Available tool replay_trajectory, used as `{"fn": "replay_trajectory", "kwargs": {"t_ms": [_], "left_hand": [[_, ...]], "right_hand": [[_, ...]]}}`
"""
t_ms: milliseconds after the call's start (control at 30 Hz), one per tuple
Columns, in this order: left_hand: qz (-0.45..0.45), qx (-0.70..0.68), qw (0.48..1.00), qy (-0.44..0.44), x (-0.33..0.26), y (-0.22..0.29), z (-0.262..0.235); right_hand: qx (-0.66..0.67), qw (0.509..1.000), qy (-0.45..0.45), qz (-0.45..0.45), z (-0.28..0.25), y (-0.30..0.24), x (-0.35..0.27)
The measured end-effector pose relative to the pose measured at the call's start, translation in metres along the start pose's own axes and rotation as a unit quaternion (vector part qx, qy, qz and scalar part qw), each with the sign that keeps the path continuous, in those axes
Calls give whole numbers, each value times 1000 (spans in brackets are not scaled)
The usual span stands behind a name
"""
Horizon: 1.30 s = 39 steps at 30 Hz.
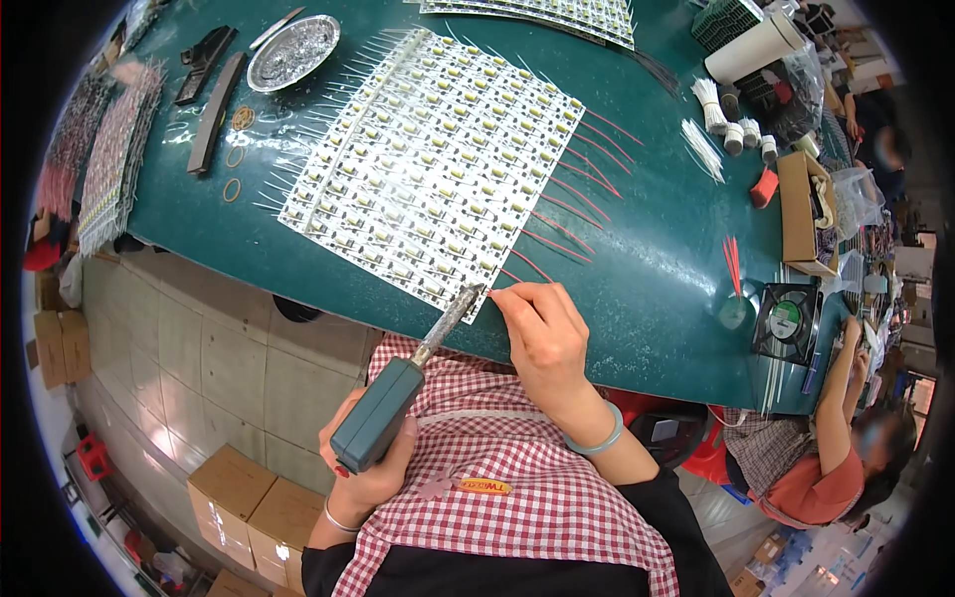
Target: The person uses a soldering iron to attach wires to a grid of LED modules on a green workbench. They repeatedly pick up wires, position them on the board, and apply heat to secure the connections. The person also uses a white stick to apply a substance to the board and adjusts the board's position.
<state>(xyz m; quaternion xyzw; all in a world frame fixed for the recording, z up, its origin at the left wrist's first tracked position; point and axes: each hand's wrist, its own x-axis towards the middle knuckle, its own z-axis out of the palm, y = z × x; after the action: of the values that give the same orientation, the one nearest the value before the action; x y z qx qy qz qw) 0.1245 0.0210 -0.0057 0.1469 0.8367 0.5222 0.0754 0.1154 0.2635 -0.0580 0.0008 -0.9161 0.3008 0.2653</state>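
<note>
My left hand [373, 453] is wrapped round the dark green handle of a soldering iron [379, 408]. Its metal tip reaches the near corner of a white panel of small circuit boards [438, 164], which lies tilted on the green table. At that same corner my right hand [545, 333] pinches thumb and forefinger together, apparently on a thin red wire, mostly covered by the fingers. Several red wires [567, 239] stick out from the panel's right edge, and white wires [288, 184] from its left edge. Rows of yellowish parts cover the panel.
On the table [657, 279] lie a foil dish [293, 55], a dark bar [216, 114], rubber bands [232, 190] and bundles of white wires [702, 149]. A small fan [786, 320] and a cardboard box [804, 214] stand at right. A co-worker [816, 458] sits there.
</note>
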Motion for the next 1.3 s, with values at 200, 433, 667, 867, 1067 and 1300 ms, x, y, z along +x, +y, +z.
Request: {"fn": "replay_trajectory", "kwargs": {"t_ms": [200, 433, 667, 867, 1067, 1300], "left_hand": [[8, -1, 1000, -1, -2, 0, -2], [0, 9, 1000, 11, -8, -2, -4], [-4, 21, 1000, -9, -11, 0, -7], [-24, 16, 999, -15, -13, 1, -8], [-24, 10, 1000, -16, -13, 0, -5], [-12, 12, 1000, 1, -26, -17, -4]], "right_hand": [[7, 1000, 25, -8, -2, 0, -3], [23, 998, 44, -38, -5, -8, -4], [48, 999, 6, -7, 2, -8, -12], [42, 999, 3, -5, 1, -10, -12], [34, 999, -1, -12, 2, -9, -12], [26, 1000, -4, -13, 2, -9, -12]]}}
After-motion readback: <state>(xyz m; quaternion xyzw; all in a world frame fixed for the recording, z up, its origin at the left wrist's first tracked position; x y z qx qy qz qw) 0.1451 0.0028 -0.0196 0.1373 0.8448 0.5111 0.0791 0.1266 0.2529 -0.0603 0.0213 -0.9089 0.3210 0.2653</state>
